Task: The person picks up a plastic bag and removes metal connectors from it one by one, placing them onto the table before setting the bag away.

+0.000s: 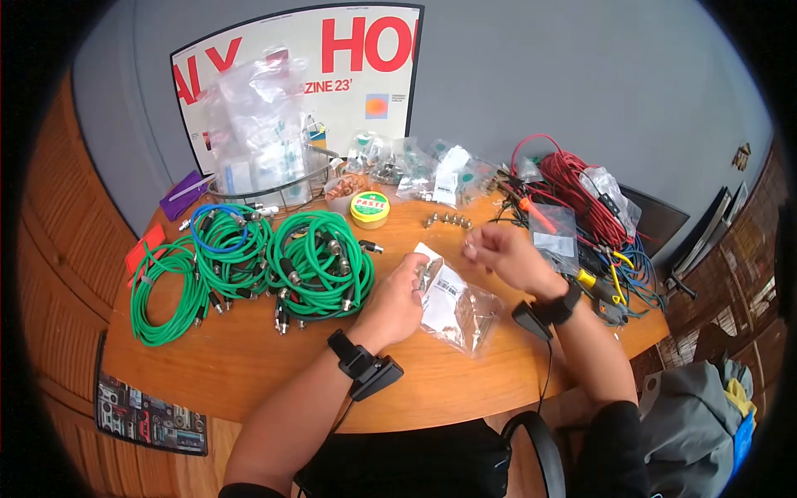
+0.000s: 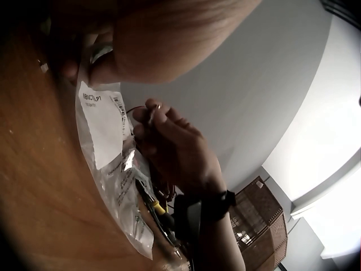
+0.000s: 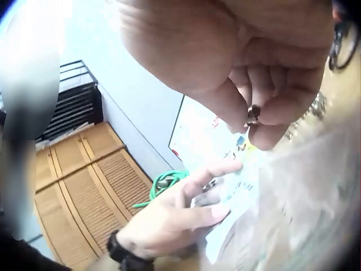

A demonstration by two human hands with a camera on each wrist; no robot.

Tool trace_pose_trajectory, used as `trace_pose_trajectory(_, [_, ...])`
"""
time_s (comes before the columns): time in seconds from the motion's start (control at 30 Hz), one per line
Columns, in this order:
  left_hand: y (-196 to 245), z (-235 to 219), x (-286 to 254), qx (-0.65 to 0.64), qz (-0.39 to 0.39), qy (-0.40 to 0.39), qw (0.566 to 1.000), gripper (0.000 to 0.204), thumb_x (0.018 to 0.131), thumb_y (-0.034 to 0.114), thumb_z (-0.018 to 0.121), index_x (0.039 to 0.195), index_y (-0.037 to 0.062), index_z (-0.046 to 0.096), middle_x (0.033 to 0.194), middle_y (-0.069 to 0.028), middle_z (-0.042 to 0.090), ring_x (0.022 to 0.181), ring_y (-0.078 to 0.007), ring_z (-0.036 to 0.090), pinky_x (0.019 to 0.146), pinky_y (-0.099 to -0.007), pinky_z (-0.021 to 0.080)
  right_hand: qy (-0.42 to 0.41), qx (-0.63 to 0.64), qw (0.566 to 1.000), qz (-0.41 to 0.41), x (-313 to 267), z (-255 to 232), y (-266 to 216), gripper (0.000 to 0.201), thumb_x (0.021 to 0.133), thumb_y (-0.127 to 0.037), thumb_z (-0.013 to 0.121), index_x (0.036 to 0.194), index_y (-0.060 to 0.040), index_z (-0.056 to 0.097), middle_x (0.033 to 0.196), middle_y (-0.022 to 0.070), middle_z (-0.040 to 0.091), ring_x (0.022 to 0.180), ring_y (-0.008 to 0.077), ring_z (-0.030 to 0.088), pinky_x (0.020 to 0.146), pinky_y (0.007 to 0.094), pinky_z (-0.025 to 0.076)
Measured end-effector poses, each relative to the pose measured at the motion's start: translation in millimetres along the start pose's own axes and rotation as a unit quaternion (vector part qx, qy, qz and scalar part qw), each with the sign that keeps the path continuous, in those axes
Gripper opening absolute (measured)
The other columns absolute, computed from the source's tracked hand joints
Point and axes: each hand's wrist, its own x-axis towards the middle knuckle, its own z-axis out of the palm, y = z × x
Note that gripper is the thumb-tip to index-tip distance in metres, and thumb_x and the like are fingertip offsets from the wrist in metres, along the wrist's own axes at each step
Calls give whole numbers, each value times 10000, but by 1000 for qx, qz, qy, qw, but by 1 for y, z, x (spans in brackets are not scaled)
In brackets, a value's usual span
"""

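Left hand [image 1: 398, 300]: the person is pinning the mouth of the clear plastic bag [image 1: 452, 305] to the wooden table [image 1: 249, 365], fingers curled round its top edge

Bag: it is lying flat between both hands, label up; keeping it pinned should be stopping it sliding

Right hand [image 1: 505, 253]: it is pinching a small metal connector [image 3: 252, 116] just above the bag; a firm fingertip pinch is likely guarding against dropping it

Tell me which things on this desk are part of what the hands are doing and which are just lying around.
In use:
left hand holding the clear parts bag
right hand pinching a small metal connector
row of connectors

Lying about:
green cables
paste tin
red wire
poster
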Motion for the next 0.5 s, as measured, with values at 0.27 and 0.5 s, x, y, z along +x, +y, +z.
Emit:
trace_pose_trajectory(0.27, [-2, -2, 1, -2, -10, -20, 1000, 449, 906, -43, 582, 1333, 67, 496, 962, -127, 598, 911, -282, 631, 841, -378, 508, 86, -364, 926, -50, 80, 12, -8, 165, 826, -134, 743, 940, -16, 758, 783, 112, 737, 694, 203, 713, 699, 347, 567])
trace_pose_trajectory(0.5, [-1, -3, 0, -1, -16, -19, 1000, 458, 905, -34, 583, 1342, 71, 495, 964, -121, 601, 893, -276, 632, 815, -373, 509, 81, -466, 877, -84, 103, 11, 8, 210, 800, -181, 731, 970, -66, 773, 846, 176, 741, 846, 353, 712, 787, 438, 561])
